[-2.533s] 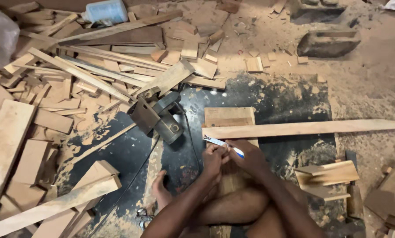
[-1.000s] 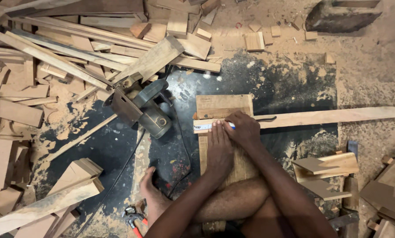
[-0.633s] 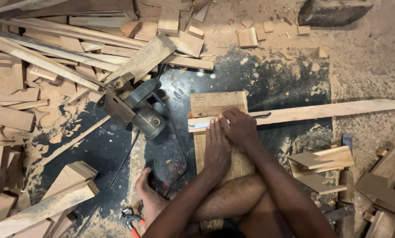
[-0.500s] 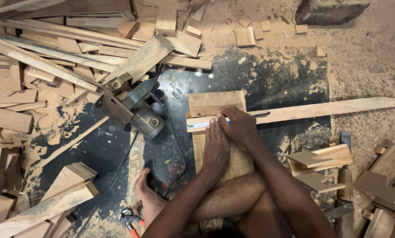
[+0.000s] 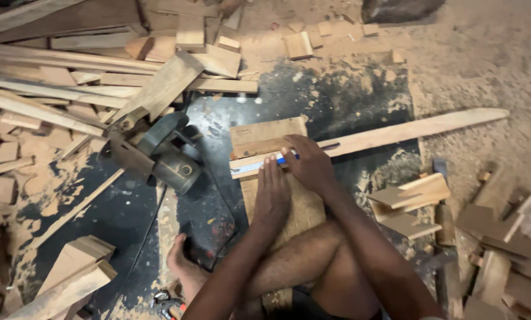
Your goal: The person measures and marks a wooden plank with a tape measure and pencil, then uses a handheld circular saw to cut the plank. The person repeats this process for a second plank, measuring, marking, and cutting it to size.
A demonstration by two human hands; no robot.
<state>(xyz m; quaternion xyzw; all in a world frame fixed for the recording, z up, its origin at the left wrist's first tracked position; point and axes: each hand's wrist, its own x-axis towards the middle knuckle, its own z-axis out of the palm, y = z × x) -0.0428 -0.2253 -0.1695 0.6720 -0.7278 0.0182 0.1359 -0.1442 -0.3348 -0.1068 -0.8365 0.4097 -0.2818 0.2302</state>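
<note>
I sit on the floor with a flat wooden board (image 5: 266, 135) lying in front of my legs. A long thin wooden slat (image 5: 407, 129) lies across it, running out to the right. My left hand (image 5: 272, 198) presses flat on the board just below the slat, fingers together. My right hand (image 5: 308, 164) rests on the slat and holds a blue pen (image 5: 288, 158) whose tip lies along the slat's near edge. A steel ruler (image 5: 252, 168) lies on the slat by my left fingertips.
A hand-held circular saw (image 5: 164, 153) lies on the dark mat (image 5: 348, 101) left of the board. Planks and offcuts (image 5: 87, 89) pile up at the left and back. More wood scraps (image 5: 413, 201) lie right of my knee. Sawdust covers the floor (image 5: 485, 53).
Both hands came down from holding the pen above the board onto the board and slat. The right hand has slid the pen a little along the slat.
</note>
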